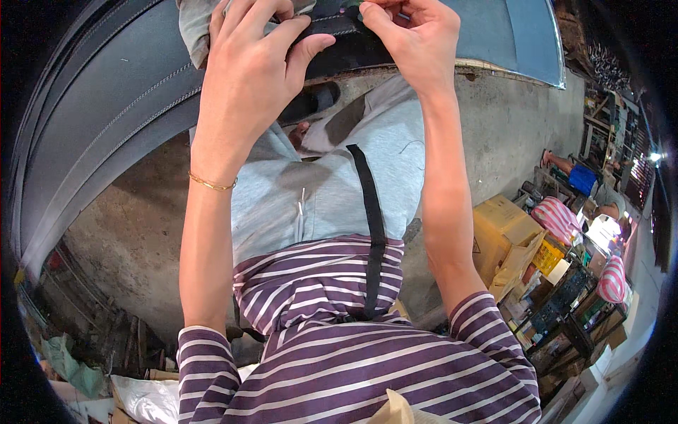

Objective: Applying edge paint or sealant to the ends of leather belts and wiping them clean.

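At the top edge, my left hand (256, 60) rests on a crumpled grey-beige cloth (194, 28). Its thumb and forefinger are stretched apart beside a black strip with pale stitching (330, 27). Some of its fingertips are cut off by the picture's edge. To the right, my right hand (417, 32) has thumb and fingers pinched together at the end of that strip. A small dark thing (351, 11) shows at its fingertips, too small to name. Long dark stitched bands (134, 106) run over the work surface at the left.
A blue-grey panel (487, 35) with a bright edge lies at upper right. Past my right arm are a cardboard box (494, 226), red-striped bags (558, 218) and clutter. Another person in blue shorts (583, 179) is at the far right. Concrete floor (508, 127) shows below the work surface.
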